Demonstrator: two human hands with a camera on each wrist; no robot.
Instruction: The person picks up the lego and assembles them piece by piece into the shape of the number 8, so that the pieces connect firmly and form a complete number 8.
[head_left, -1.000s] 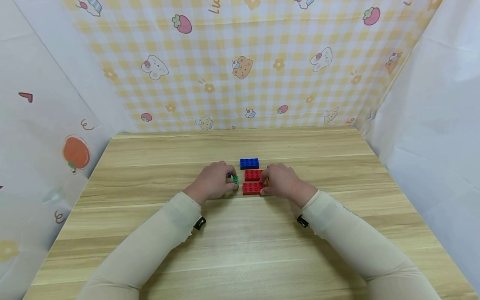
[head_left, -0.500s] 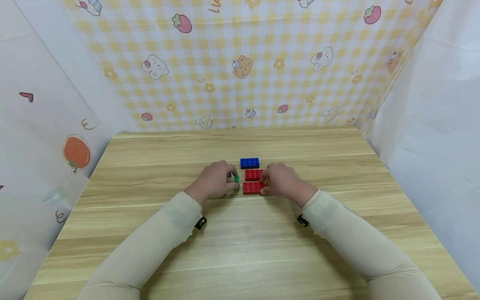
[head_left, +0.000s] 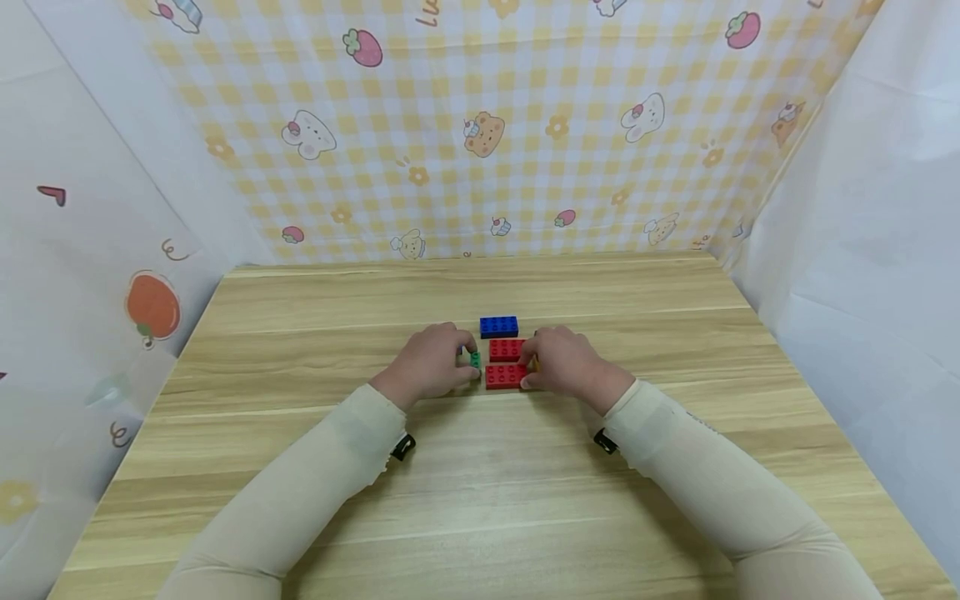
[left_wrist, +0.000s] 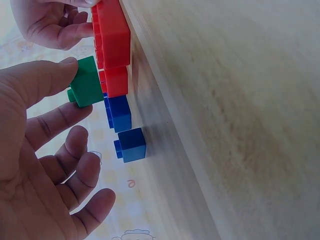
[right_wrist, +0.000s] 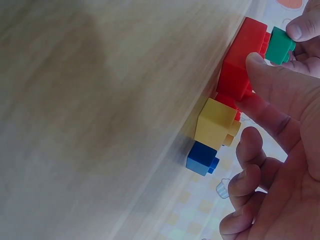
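Near the middle of the table, my left hand (head_left: 432, 361) pinches a small green toy brick (left_wrist: 87, 82) between thumb and index finger. The green brick is held off the table, just left of the nearer red brick (head_left: 501, 378). That red brick's right end is between the thumb and index finger of my right hand (head_left: 568, 364). Behind it lies a second red brick (head_left: 504, 349), partly covered by the right hand in the head view. The other fingers of my left hand are loosely bent and hold nothing.
A long blue brick (head_left: 498, 327) lies behind the red ones. A yellow brick (right_wrist: 215, 122) and a small blue brick (right_wrist: 201, 159) stand by my right hand. Another small blue brick (left_wrist: 134, 145) is beside my left hand. A checked cloth (head_left: 420, 125) hangs behind the table.
My left hand has shifted slightly to the right with the green brick, closer to the nearer red brick. The right hand and the other bricks stay where they were.
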